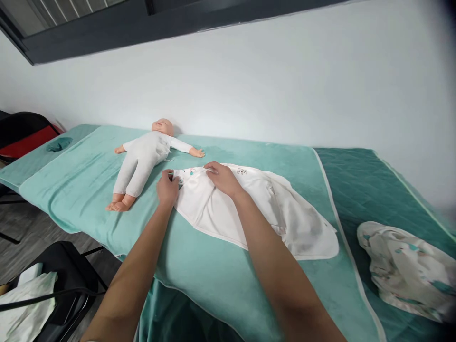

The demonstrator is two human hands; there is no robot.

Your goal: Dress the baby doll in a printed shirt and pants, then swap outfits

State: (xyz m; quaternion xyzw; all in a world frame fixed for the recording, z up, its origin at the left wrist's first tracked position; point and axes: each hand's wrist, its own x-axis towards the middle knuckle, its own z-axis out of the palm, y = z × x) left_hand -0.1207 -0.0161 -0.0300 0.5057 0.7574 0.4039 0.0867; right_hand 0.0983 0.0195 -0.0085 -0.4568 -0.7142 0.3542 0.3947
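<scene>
A white baby blanket (217, 209) lies spread on the green bed cover, its left corner turned over so a printed side shows. My left hand (167, 188) is closed on that left corner, pinching it between thumb and fingers. On the top edge, near the folded strip, my right hand (223, 179) grips the cloth with bent fingers; its fingertips are partly hidden. A small printed label (242, 171) shows just right of this hand. Beyond my left hand, a baby doll (144, 152) in a white bodysuit lies on its back, arms spread.
The green-covered bed (81, 166) runs along a white wall (249, 85). A crumpled printed cloth (409, 268) lies on its darker right end. A black chair (67, 266) with a cloth on it stands at lower left; another chair (26, 130) is at far left.
</scene>
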